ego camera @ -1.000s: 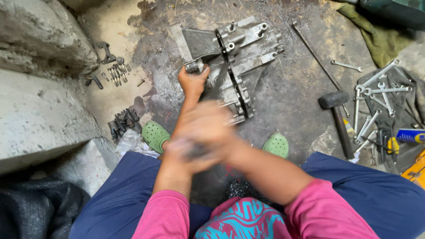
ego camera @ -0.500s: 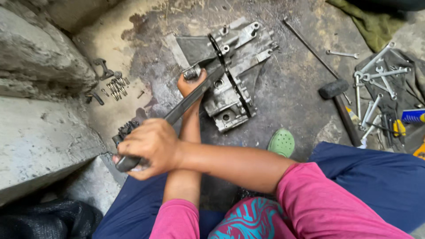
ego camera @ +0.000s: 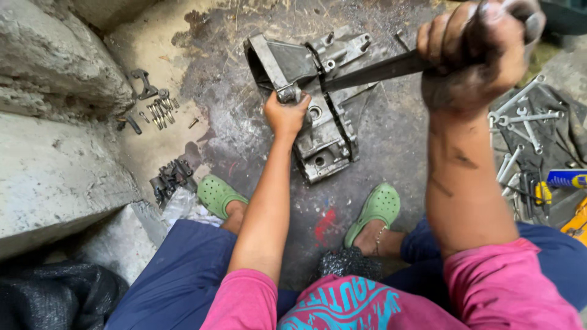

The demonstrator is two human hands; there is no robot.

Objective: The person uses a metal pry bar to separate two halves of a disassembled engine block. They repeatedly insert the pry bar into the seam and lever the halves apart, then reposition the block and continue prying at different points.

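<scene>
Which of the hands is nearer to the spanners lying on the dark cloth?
Right. The right hand grips a long metal bar just left of the steel spanners on the dark cloth. The left hand is farther left, on the grey metal casing.

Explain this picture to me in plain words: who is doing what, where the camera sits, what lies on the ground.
The view comes from a camera worn on a person's head, looking down at their own arms, knees and green clogs. There is no machine here, only two bare hands. The left hand grips a round fitting on a grey metal casting that lies on the stained concrete floor. The right hand is raised, closed around the handle of a long dark tool whose other end reaches the casting. To the right, wrenches lie on a dark cloth. To the left, bolts and small metal parts lie beside rough stone blocks.
</scene>
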